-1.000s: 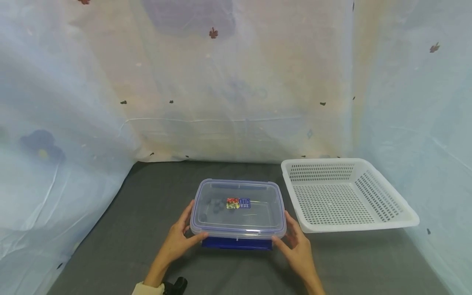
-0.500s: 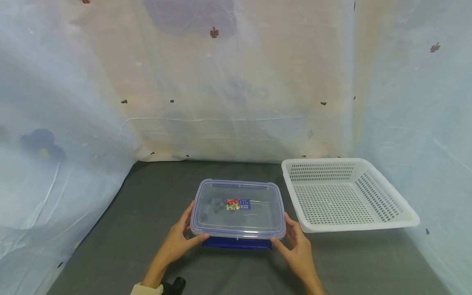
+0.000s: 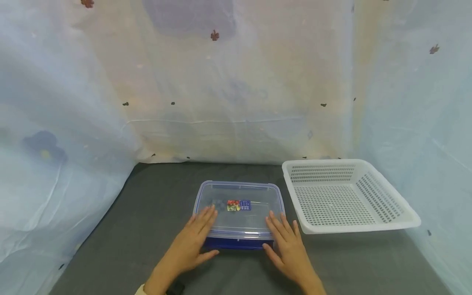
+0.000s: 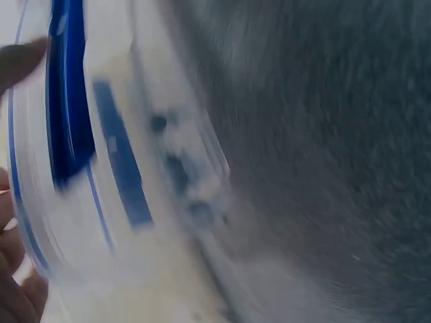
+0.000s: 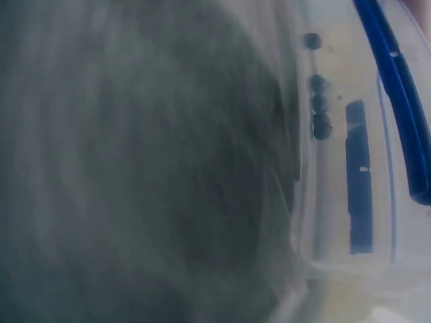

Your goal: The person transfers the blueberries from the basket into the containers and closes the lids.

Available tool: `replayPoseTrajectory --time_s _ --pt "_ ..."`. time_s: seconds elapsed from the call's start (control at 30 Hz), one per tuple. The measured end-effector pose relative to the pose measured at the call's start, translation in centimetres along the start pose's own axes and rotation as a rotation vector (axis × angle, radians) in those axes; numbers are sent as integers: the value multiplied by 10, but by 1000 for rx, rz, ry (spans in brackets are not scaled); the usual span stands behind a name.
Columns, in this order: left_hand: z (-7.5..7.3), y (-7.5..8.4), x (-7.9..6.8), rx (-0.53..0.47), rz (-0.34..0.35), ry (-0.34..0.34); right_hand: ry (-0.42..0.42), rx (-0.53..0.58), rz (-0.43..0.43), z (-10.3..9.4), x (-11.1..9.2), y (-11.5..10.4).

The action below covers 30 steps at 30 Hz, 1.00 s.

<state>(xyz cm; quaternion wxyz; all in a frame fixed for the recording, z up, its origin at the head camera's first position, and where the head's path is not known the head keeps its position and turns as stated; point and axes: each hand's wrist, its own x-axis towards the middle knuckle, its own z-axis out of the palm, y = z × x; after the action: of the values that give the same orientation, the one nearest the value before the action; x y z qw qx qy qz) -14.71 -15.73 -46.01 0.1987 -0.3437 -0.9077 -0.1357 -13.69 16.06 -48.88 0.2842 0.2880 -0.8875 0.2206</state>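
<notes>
A clear plastic food container (image 3: 243, 223) with a purple-blue rim and a fruit label on its lid sits on the grey surface. Its blue front latch (image 3: 237, 243) slants outward from the lid. My left hand (image 3: 189, 246) lies over the lid's front left corner, fingers straight, thumb near the latch. Over the front right corner is my right hand (image 3: 289, 250), its fingers also extended and spread. Several small dark round things (image 5: 319, 101) show through the container wall in the right wrist view. The left wrist view is blurred, with the blue latch (image 4: 71, 94) hanging at its left.
A white perforated plastic basket (image 3: 335, 205) stands right of the container, close to it. Patterned pale cloth (image 3: 236, 82) hangs behind and at both sides of the grey tabletop (image 3: 140, 217).
Both hands have left the container's side edges, where fingers and thumbs held it. Their fingers now lie straight over the lid's front corners. Container and basket have stayed in place.
</notes>
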Motion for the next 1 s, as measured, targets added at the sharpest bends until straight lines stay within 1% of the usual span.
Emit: replayPoseTrajectory --time_s 0.03,0.07,0.1,0.17,0.23,0.3,0.37,0.43,0.47,0.53,0.63,0.7,0.73,0.87,1.0 --pt "0 4 2 70 49 -20 -14 -50 -48 -1 2 0" --pt "0 8 4 129 85 -36 -28 -87 -89 -2 3 1" --pt "1 11 5 179 102 -48 -42 -111 -122 -3 4 1" --pt "4 15 6 255 115 -31 -71 -139 -167 -5 7 3" --pt "7 16 7 292 111 27 -94 -151 -188 -7 8 4" --pt "11 17 8 308 120 107 -101 -159 -190 -8 9 6" --pt "14 17 10 315 135 172 -90 -167 -197 -8 10 7" --pt "16 16 11 316 147 211 -79 -166 -204 -7 11 9" --pt "17 15 12 309 155 217 -86 -159 -203 -8 11 9" --pt "15 12 13 265 161 187 -86 -129 -212 -9 13 10" --pt "9 6 15 164 163 128 -85 -71 -204 -12 15 11" --pt "5 3 15 108 164 96 -63 -42 -211 -13 17 11" --pt "4 1 16 91 169 93 -51 -31 -213 -13 18 11" --pt "2 -1 16 72 193 91 -43 5 -210 -12 20 12" --pt "1 0 17 69 201 85 -54 32 -200 -14 22 12"
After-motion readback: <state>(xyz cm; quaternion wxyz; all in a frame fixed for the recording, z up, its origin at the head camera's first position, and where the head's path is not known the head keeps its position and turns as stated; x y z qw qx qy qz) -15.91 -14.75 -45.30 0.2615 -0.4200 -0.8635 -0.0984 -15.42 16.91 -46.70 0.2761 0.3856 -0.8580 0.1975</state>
